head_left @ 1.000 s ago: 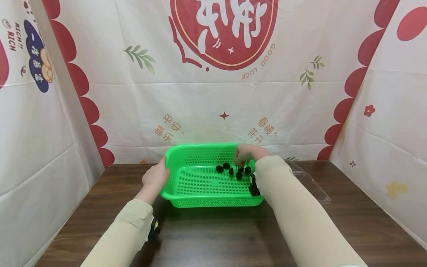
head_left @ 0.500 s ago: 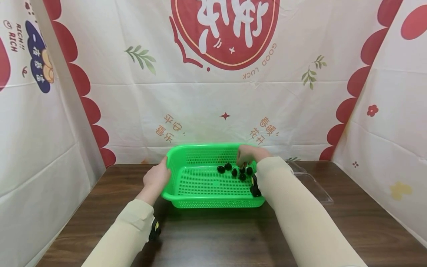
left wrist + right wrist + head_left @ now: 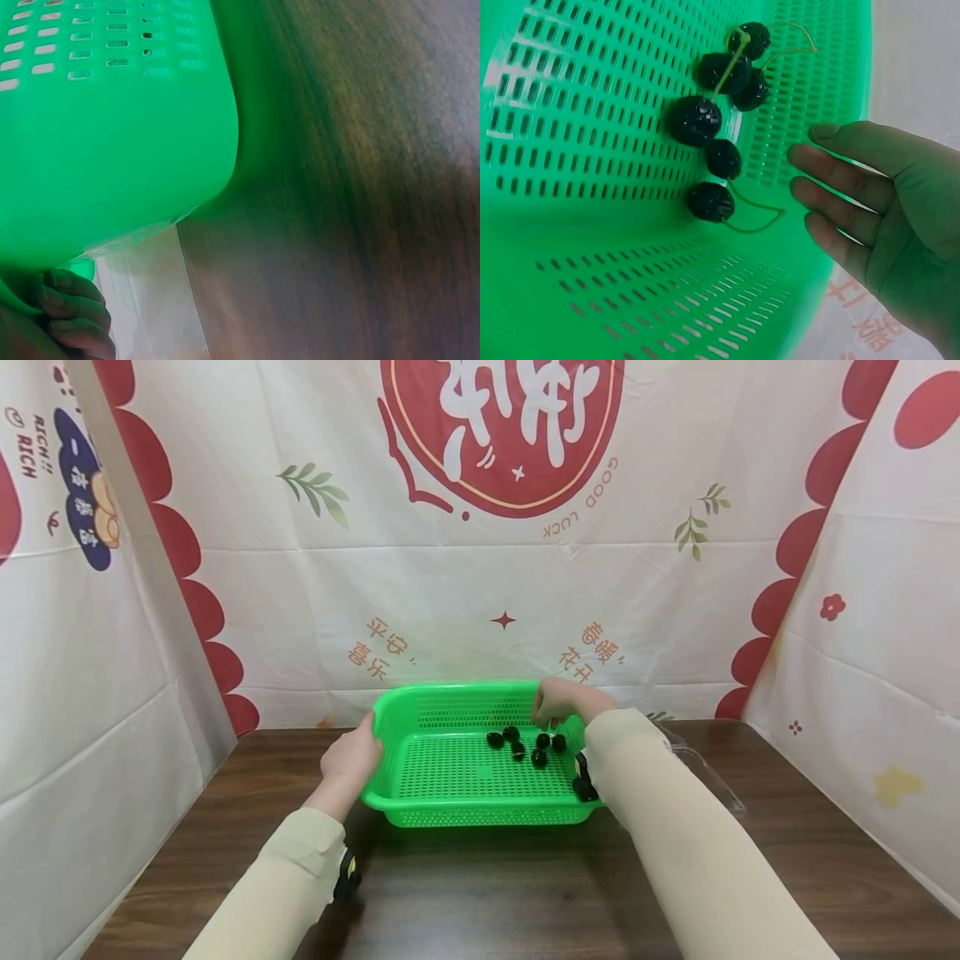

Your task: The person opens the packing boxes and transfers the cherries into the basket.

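Note:
A green plastic basket with slotted walls stands on the table. At its left end my left hand grips the rim; the left wrist view shows its curled fingers at the rim. Several dark cherries with green stems lie on the basket floor, towards its right and back. Over the back right part of the basket hovers my right hand. In the right wrist view its fingers are spread and hold nothing, a little apart from the cherries and their stems.
A clear plastic lid or box lies on the table right of the basket, partly hidden by the right sleeve. A printed white cloth hangs behind the brown wooden table and along both sides.
My right hand has drawn slightly up and right, away from the cherries it was down among. One cherry has shifted a little. The left hand keeps its grip on the basket.

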`<state>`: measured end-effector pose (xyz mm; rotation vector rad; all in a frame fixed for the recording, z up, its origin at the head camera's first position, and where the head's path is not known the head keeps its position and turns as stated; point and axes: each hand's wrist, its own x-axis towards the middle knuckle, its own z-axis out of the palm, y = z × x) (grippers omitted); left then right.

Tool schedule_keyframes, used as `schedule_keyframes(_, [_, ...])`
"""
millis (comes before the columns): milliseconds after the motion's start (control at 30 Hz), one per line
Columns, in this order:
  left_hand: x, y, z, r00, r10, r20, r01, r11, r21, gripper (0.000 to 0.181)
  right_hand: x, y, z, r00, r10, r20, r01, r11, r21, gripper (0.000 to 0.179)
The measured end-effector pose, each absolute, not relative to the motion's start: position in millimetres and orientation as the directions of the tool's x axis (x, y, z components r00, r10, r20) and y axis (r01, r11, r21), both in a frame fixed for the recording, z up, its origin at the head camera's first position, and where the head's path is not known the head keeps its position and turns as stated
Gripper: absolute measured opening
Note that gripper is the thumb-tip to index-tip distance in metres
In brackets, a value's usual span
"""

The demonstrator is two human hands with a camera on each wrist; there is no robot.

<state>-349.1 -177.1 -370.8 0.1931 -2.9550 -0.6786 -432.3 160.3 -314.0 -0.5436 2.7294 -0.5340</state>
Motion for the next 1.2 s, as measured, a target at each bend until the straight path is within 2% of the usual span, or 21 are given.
schedule_keyframes(233, [-348.8, -177.3, -371.5, -0.986, -0.151, 0.068, -0.105, 0.888, 0.447, 0.059, -435.1, 164.5, -314.0, -0.869, -0.463, -0.175, -0.365, 0.838, -0.404, 0.017])
schedule_keyframes(600, [-350.9, -179.9, -375.4, -0.987, -0.145, 0.065, -0.102, 0.891, 0.443, 0.059, -417.5, 174.7, -307.3, -0.836, -0.537, -0.109, -0.452, 0.789, -0.416, 0.019])
schedule_keyframes(800, [-350.3, -179.8, -374.7, -0.987, -0.148, 0.062, -0.105, 0.89, 0.444, 0.059, -406.0, 183.2, -309.6, -0.84, -0.541, -0.044, -0.498, 0.801, -0.332, 0.016])
schedule_keyframes(1067, [-350.0, -178.9, -372.6, -0.986, -0.152, 0.066, -0.107, 0.888, 0.448, 0.058, -388.6, 197.4, -312.0, -0.826, -0.561, 0.051, -0.561, 0.811, -0.167, 0.014])
schedule_keyframes(1200, [-350.3, -177.1, -372.2, -0.987, -0.149, 0.065, -0.105, 0.89, 0.445, 0.058, -378.8, 210.0, -312.7, -0.835, -0.54, 0.101, -0.55, 0.822, -0.147, 0.016])
